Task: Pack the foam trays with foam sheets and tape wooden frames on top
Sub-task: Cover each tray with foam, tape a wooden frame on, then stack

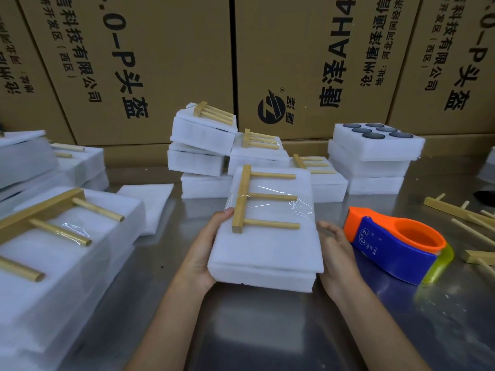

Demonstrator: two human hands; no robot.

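A white foam tray [265, 253] covered by a foam sheet sits tilted in front of me, raised off the steel table. A wooden frame [242, 199] with three dowels lies on its top, held down by a strip of clear tape [278, 207]. My left hand [206, 247] grips the tray's left edge, thumb on top beside the frame's bar. My right hand [336, 253] presses flat against the tray's right side, fingers straight.
An orange and blue tape dispenser [396, 245] lies right of the tray. Loose wooden frames [460, 212] lie at far right. Packed trays are stacked at left [53, 236] and behind [203, 135]; a stack with dark discs [375, 140] stands back right. Cardboard boxes [160, 62] wall the rear.
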